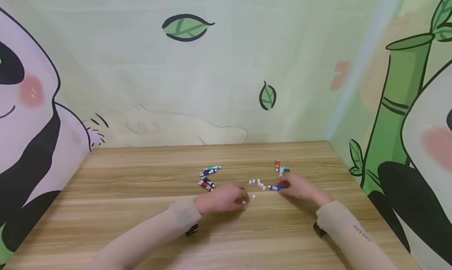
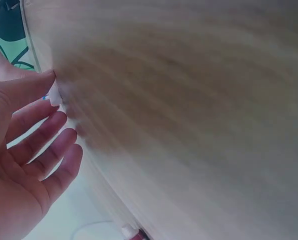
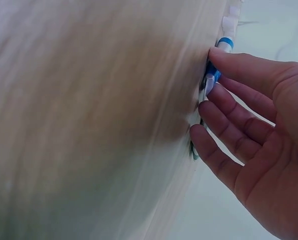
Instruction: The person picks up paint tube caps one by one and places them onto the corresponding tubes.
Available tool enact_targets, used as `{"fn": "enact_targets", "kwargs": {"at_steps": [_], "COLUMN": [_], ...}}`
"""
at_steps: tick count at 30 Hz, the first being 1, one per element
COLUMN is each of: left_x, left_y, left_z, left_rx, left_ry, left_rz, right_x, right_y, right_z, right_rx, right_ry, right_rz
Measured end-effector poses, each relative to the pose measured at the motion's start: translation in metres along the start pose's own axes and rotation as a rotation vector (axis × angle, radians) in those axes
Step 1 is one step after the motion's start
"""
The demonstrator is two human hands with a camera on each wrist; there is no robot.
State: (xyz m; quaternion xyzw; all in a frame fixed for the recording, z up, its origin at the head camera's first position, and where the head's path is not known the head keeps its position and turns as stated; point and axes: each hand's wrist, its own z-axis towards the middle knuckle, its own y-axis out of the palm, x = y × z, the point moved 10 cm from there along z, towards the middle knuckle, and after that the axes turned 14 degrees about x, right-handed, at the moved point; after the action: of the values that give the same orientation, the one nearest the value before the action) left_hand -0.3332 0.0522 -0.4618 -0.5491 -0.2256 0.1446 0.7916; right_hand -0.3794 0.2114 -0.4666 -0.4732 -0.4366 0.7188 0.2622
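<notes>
My left hand (image 1: 226,197) is low over the table, its thumb and index finger pinching a small white cap (image 2: 55,95); the other fingers are loosely bent. Opposite it, my right hand (image 1: 298,186) pinches a blue paint tube (image 1: 274,188) between thumb and fingers. The tube's white end points left, toward the left hand; its rear part is hidden by the fingers. Between the two hands a loose white cap (image 1: 254,196) lies on the wood. Several more white caps (image 1: 259,182) are scattered just beyond it.
Left of the caps lie several paint tubes, among them a green one (image 1: 212,168) and a red one (image 1: 205,185). Behind the right hand are a red tube (image 1: 277,165) and a whitish tube (image 1: 281,170). A printed cloth (image 1: 226,77) hangs along the wooden table's (image 1: 141,164) back edge.
</notes>
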Motion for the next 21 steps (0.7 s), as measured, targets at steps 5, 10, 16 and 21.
{"fn": "enact_targets", "kwargs": {"at_steps": [5,10,16,21], "left_x": [0.0032,0.0034,0.0027,0.0035], "left_y": [0.0015,0.0022,0.0029,-0.0004], "left_z": [0.0051,0.0075,0.0095,0.0095], "left_rx": [-0.006,-0.009,0.0,0.014], "left_ry": [-0.005,-0.018,-0.015,0.007], "left_rz": [-0.018,-0.014,-0.004,-0.033], "right_x": [0.0009,0.0003,0.001,0.0028], "right_y": [0.0005,0.0011,0.0015,0.0021], "right_z": [-0.0006,-0.0003,0.0018,0.0039], "right_rx": [-0.021,-0.032,-0.023,-0.023], "right_ry": [0.012,0.009,0.008,0.013], "right_rz": [0.004,-0.001,0.013,0.012]}}
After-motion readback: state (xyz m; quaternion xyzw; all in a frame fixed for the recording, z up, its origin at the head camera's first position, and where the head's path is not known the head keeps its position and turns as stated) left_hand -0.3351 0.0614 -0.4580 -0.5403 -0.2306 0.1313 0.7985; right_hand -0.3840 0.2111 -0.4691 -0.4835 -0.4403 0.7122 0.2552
